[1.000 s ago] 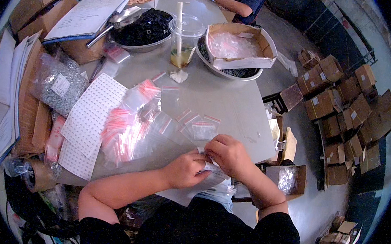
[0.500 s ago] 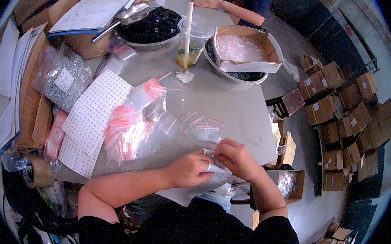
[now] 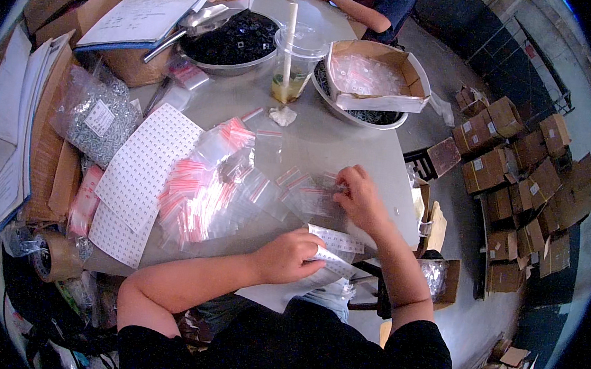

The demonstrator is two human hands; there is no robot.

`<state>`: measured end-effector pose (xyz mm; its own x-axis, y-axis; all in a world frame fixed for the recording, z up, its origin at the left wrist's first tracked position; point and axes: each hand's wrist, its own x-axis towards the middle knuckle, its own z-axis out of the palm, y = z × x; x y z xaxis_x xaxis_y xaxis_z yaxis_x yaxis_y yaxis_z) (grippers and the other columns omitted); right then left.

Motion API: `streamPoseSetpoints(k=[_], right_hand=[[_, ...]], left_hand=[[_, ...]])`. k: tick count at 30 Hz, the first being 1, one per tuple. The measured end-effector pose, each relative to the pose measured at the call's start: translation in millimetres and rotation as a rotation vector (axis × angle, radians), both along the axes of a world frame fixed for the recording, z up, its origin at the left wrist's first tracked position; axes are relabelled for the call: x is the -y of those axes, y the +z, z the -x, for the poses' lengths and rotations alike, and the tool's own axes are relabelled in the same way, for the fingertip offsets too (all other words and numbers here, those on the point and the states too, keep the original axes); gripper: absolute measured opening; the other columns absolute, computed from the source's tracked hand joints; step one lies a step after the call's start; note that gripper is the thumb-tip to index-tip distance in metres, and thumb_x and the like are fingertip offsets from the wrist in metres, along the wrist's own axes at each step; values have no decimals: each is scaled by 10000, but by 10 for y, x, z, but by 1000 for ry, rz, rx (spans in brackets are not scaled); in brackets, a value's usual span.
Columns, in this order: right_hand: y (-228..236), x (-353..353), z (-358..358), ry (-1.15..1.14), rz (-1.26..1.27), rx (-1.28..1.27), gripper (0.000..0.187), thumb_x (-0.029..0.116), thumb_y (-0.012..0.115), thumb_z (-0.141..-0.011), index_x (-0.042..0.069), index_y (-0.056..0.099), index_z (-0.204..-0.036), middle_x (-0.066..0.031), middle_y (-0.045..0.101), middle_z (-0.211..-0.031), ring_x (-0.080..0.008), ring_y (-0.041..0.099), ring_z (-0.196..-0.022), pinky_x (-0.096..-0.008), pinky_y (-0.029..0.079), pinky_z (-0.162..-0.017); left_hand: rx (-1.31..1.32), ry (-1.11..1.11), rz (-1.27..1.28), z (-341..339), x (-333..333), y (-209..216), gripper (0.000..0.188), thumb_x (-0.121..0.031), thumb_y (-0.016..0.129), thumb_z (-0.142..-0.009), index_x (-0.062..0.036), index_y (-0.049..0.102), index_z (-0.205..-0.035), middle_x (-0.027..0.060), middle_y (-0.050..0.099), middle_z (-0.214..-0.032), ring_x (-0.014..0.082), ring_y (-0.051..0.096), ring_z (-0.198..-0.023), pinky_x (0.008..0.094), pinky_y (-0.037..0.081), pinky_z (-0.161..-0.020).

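My left hand (image 3: 291, 257) is closed on a white sheet of small printed labels (image 3: 338, 242), bent over near the table's front edge. Up and to the right, my right hand (image 3: 360, 200) has its fingertips pinched together beside several small clear zip bags (image 3: 301, 197) with red strips. Whatever sits between those fingertips is too small to make out. A loose heap of more zip bags (image 3: 200, 201) spreads to the left. Two larger label sheets (image 3: 148, 159) lie overlapping left of that heap.
A lidded cup with a straw (image 3: 289, 76) stands between a bowl of black parts (image 3: 240, 45) and a cardboard tray (image 3: 378, 102) resting on another bowl. A bag of metal screws (image 3: 99, 117) sits at left. Stacked cartons (image 3: 518, 181) stand right. Across the table, another person's arm (image 3: 358, 10) reaches in.
My right hand has moved from the label sheet up and away to the small zip bags. The left hand stays on the sheet, more of which now shows.
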<state>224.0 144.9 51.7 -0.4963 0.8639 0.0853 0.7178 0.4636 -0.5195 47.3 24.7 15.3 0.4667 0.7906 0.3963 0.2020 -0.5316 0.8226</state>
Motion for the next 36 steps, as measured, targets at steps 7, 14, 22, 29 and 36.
streamPoseSetpoints(k=[7, 14, 22, 29, 36], right_hand=[[87, -3, 72, 226, 200, -18, 255, 0, 648, -756, 29, 528, -979, -148, 608, -830, -311, 618, -776, -380, 488, -693], [72, -34, 149, -5, 209, 121, 176, 35, 637, -782, 24, 539, -928, -165, 610, -857, -371, 601, -836, -429, 480, -741], [-123, -30, 175, 304, -78, 80, 177, 210, 659, -797, 74, 645, -910, -181, 580, -1044, -359, 489, -1081, -464, 406, -916], [-165, -208, 93, 98, -97, 3, 216, 113, 762, -681, 54, 611, -823, -137, 560, -957, -341, 508, -944, -407, 419, -819], [462, 493, -32, 244, 345, -137, 219, 80, 742, -748, 29, 636, -933, -124, 613, -852, -265, 627, -764, -338, 508, -689]], left_hand=[[-3, 6, -9, -15, -1, -20, 178, -137, 678, -792, 35, 635, -817, 171, 652, -937, 355, 601, -890, 413, 490, -810], [-1, -7, -29, -2, -9, -42, 185, -140, 680, -791, 38, 634, -809, 172, 652, -935, 357, 599, -884, 410, 489, -804], [-3, -5, -10, -6, -10, -5, 182, -137, 679, -790, 39, 631, -801, 177, 651, -934, 356, 596, -879, 411, 482, -809], [29, 25, -19, -23, -7, -57, 185, -143, 686, -785, 30, 633, -819, 173, 648, -921, 361, 595, -881, 417, 481, -807], [-46, 99, 74, -1, 2, 23, 182, -146, 680, -795, 22, 619, -833, 187, 633, -918, 380, 588, -865, 438, 476, -781]])
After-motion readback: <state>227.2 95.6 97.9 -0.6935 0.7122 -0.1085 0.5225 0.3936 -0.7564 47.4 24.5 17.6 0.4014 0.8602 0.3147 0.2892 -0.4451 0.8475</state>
